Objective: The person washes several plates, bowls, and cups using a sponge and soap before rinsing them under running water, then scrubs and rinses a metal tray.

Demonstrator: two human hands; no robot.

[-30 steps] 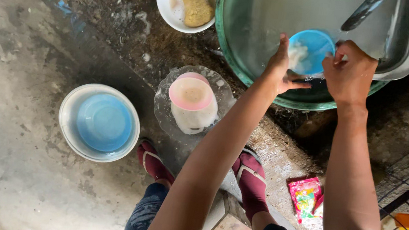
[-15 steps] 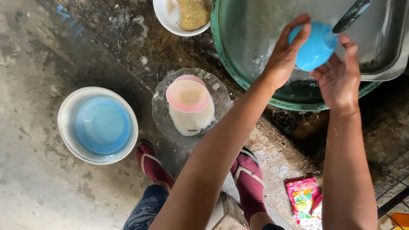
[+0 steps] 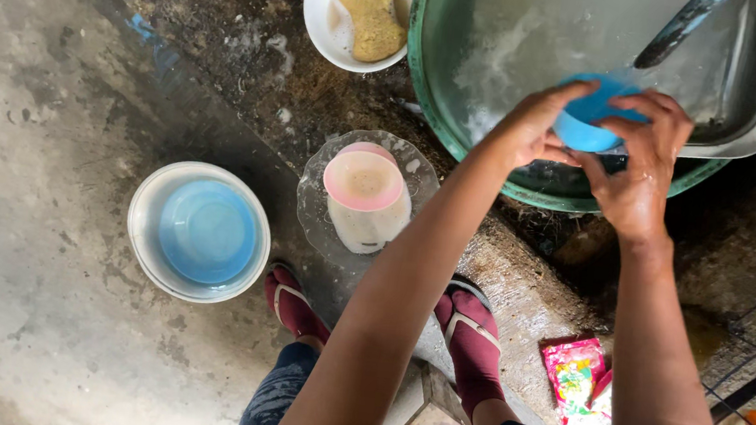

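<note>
Bare concrete floor (image 3: 34, 235) lies open at left. Passage nearer is blocked by a white bowl holding a blue plastic bowl (image 3: 199, 232) and a pink-rimmed plastic cup (image 3: 366, 197).

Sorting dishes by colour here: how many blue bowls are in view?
2. One blue bowl is gripped by both hands over the green basin; the other sits inside a white bowl on the ground. More may be hidden under the suds.

Wet concrete floor (image 3: 37, 207), green basin (image 3: 427, 88), sponge dish (image 3: 322, 22), blue bowl (image 3: 200, 232), glass plate (image 3: 314, 206)
</note>
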